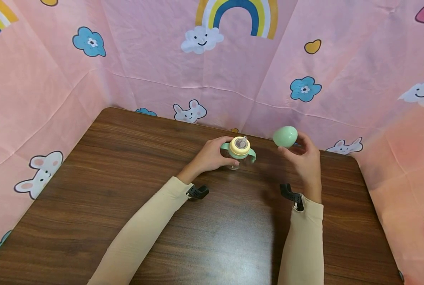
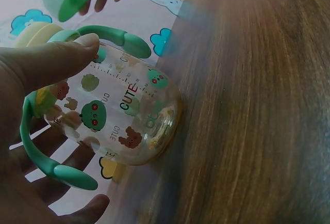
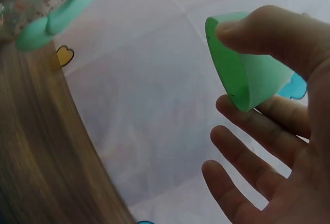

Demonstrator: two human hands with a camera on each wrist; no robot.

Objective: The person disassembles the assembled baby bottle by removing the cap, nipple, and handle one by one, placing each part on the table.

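Observation:
A clear baby bottle (image 1: 239,146) with a pale yellow collar, green handles and a transparent spout stands near the table's back edge. Printed cartoon figures and the word CUTE cover the bottle's wall (image 2: 111,100) in the left wrist view. My left hand (image 1: 213,154) grips it from the left, thumb across its near side. To the right, my right hand (image 1: 306,158) holds a mint-green domed cap (image 1: 285,136) in the air. In the right wrist view the thumb and index finger pinch the cap (image 3: 263,74), its hollow open side facing left, toward the bottle.
A dark wood-grain table (image 1: 126,166) lies under both arms. Pink printed cloth (image 1: 155,51) with rainbows, clouds and rabbits hangs right behind the table's back edge and along its sides. A black wrist mount (image 1: 198,192) sits on the left sleeve, another (image 1: 291,194) on the right.

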